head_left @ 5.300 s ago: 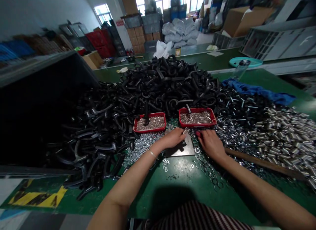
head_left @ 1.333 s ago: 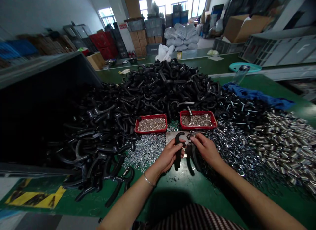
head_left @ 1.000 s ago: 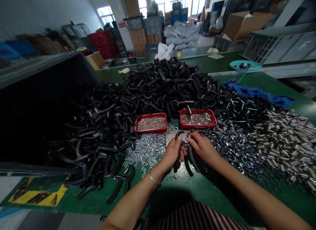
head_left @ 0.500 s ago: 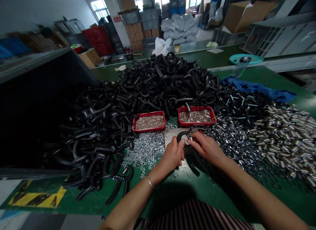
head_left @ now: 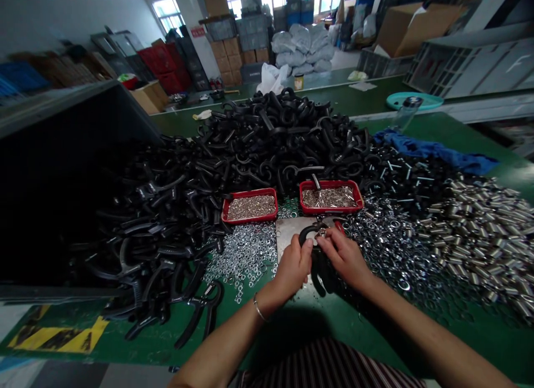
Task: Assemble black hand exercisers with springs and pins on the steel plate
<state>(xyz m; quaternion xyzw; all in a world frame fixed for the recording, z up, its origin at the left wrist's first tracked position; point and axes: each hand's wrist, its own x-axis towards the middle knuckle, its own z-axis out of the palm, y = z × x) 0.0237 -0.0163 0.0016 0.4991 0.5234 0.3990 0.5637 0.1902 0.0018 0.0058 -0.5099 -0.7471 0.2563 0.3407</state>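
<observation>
My left hand (head_left: pixel 294 261) is closed around a black curved handle piece (head_left: pixel 307 231), whose hooked end arches up over the fingers. My right hand (head_left: pixel 344 259) pinches a small shiny metal part, apparently a spring (head_left: pixel 321 233), against the piece's right side. Dark legs of the same piece hang below, between my hands; their lower ends partly merge with shadow. Under and behind my hands lies a flat metal plate (head_left: pixel 287 230). A red tray of tiny metal bits (head_left: pixel 223 214) and a red tray of small pins (head_left: pixel 361 199) stand just beyond.
Black handle pieces (head_left: pixel 267 138) are heaped behind the trays and leftward to a dark crate (head_left: pixel 137 113). Loose nuts (head_left: pixel 246 257) lie left of the plate, rings (head_left: pixel 387 249) right. Metal cylinders (head_left: pixel 484 238) pile at far right, near a blue cloth (head_left: pixel 438 149).
The hanging black legs have swung left and stand more upright between my hands. My right fingers have shifted slightly at the metal part; my left hand keeps its hold.
</observation>
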